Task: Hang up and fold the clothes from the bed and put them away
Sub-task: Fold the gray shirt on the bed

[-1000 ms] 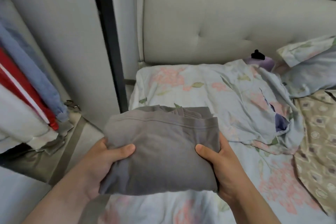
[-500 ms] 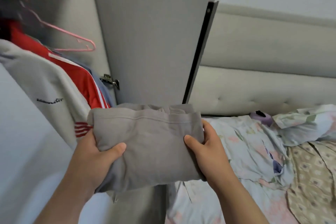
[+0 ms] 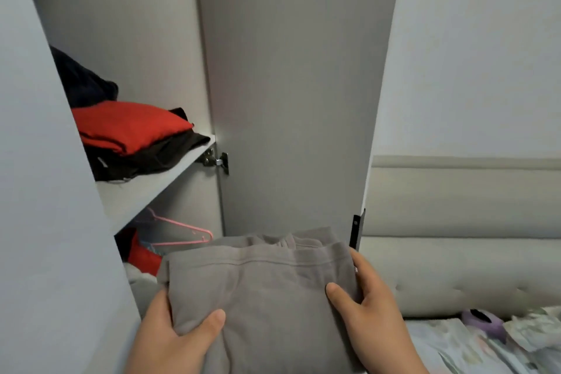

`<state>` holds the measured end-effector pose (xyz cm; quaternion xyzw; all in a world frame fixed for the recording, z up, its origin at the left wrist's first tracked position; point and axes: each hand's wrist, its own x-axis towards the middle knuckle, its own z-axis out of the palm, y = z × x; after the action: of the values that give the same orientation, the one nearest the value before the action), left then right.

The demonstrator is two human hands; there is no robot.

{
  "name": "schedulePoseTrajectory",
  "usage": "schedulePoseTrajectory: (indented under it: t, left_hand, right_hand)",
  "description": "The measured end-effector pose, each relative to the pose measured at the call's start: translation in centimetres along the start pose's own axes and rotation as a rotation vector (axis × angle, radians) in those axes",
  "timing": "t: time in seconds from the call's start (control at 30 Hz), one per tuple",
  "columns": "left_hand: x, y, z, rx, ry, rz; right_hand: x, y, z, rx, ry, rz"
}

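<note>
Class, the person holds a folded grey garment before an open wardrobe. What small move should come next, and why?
Probably raise the folded grey fabric garment toward the white wardrobe shelf. The left hand and right hand hold its sides, it sits below the shelf, and bare board shows in front of the folded red garment stacked there.

Wardrobe shelf (image 3: 142,194): pale grey board, upper left. Lying directly on it is a black garment (image 3: 158,158), loosely folded, one corner reaching the board's right end just above the door hinge (image 3: 217,159). A red folded garment (image 3: 127,126) is stacked on the black one. Behind both, toward the back wall, sits a dark navy bundle (image 3: 83,82); its contact with the board is hidden.

Bed (image 3: 449,346): lower right, floral sheet. On it, at the head end close to the padded headboard (image 3: 455,276), is a small purple object (image 3: 485,320). Just beside that, a crumpled floral pillow (image 3: 537,328) sits at the frame edge.
</note>
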<state>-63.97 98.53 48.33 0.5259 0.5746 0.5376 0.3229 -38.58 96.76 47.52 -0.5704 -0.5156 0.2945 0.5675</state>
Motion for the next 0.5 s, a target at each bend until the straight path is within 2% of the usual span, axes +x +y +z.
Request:
schedulePoseTrajectory:
  t: [0.1, 0.2, 0.23, 0.3, 0.33, 0.4, 0.47, 0.5]
  left_hand:
    - [1.7, 3.1, -0.1, -0.135, 0.008, -0.050]
    - [2.3, 6.6, -0.6, -0.387, 0.169, -0.014]
    - [2.3, 6.8, -1.3, -0.387, 0.158, -0.042]
    - [4.1, 8.1, -1.7, -0.298, 0.304, -0.079]
    - [4.6, 8.5, -1.5, -0.416, 0.305, -0.108]
    - [5.7, 11.1, -1.0, -0.518, 0.280, -0.038]
    - [6.9, 11.0, -0.9, -0.354, 0.343, 0.045]
    - [8.1, 12.5, -0.2, -0.327, 0.434, 0.075]
  right_hand:
    - [2.2, -2.8, 0.5, 0.009, -0.019, -0.055]
    - [4.1, -5.8, 1.5, -0.017, -0.083, -0.102]
    - [5.1, -6.7, 1.9, -0.008, -0.107, -0.115]
    - [6.7, -8.0, 2.3, 0.005, -0.145, -0.144]
    - [7.9, -8.7, 2.6, 0.016, -0.163, -0.178]
    - [10.5, -9.9, 3.0, 0.031, -0.176, -0.266]
    - [13.4, -11.3, 3.2, 0.056, -0.190, -0.340]
    - [14.9, -11.9, 3.3, 0.076, -0.197, -0.369]
